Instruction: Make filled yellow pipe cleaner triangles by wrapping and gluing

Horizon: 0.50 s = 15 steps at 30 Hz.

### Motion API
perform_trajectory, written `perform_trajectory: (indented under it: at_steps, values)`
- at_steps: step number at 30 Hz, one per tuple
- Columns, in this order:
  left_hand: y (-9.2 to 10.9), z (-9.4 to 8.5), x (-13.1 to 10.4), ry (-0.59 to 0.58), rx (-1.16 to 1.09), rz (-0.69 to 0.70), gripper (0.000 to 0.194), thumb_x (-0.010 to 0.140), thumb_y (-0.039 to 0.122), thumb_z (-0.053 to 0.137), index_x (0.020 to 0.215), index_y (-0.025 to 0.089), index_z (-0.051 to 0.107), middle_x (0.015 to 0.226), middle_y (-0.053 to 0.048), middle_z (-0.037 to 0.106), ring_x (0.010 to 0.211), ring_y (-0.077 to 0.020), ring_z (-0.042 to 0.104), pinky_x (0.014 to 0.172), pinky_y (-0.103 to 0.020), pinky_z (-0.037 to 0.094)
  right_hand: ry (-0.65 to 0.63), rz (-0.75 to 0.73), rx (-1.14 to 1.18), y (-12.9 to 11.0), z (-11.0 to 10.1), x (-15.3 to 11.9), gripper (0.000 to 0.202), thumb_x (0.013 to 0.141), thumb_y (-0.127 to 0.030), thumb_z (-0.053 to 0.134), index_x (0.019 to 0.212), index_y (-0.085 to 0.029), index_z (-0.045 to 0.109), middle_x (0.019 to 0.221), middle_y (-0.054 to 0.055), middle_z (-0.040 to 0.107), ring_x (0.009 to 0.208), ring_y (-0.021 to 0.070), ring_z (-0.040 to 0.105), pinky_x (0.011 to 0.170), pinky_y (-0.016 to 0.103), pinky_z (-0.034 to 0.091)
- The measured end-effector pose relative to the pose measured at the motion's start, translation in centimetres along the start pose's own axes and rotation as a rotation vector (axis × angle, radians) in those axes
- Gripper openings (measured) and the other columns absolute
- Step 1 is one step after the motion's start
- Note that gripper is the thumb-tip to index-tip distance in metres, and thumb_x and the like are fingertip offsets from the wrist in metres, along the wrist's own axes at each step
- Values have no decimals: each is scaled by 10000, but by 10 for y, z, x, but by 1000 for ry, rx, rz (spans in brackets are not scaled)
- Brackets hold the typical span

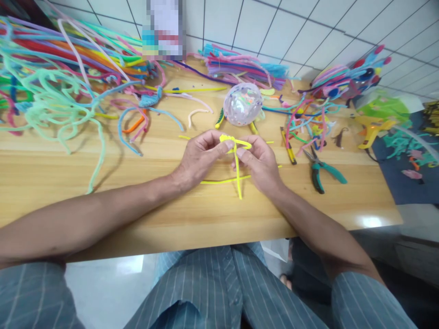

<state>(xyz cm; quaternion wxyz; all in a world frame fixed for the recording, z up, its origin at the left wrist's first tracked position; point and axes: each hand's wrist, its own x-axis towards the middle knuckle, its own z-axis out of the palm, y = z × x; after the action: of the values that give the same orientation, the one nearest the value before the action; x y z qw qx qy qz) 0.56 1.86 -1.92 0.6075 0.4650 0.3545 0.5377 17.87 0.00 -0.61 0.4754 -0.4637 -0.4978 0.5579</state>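
A bent yellow pipe cleaner (238,176) is held between my two hands above the wooden table, with a coiled part at its upper left, a loop to the right and one end hanging down. My left hand (205,154) pinches the coiled part between thumb and fingers. On the other side, my right hand (259,160) is closed on the piece near the loop, thumb on top. Beneath them, a straight yellow pipe cleaner (222,181) lies on the table. Just beyond the hands is a clear round ball (243,104) with coloured specks.
Bundles of coloured pipe cleaners (78,50) fill the back left, with a pale green tangle (58,103) before them. To the right are a yellow cutter (288,146), teal pliers (322,170) and a yellow glue gun (373,130). The table's front edge (206,246) is near my body.
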Motion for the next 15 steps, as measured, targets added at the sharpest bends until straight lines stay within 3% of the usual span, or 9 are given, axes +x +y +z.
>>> perform_trajectory:
  at_steps: [15]
  values:
    - [4, 2, 0, -16, 36, -36, 453, 651, 549, 977, 801, 177, 765, 728, 7, 705, 665, -109, 576, 668, -249, 471, -14, 11, -64, -2, 0, 2, 506, 717, -495, 922, 993, -248, 578, 688, -90, 609, 523, 73, 514, 480, 217, 416]
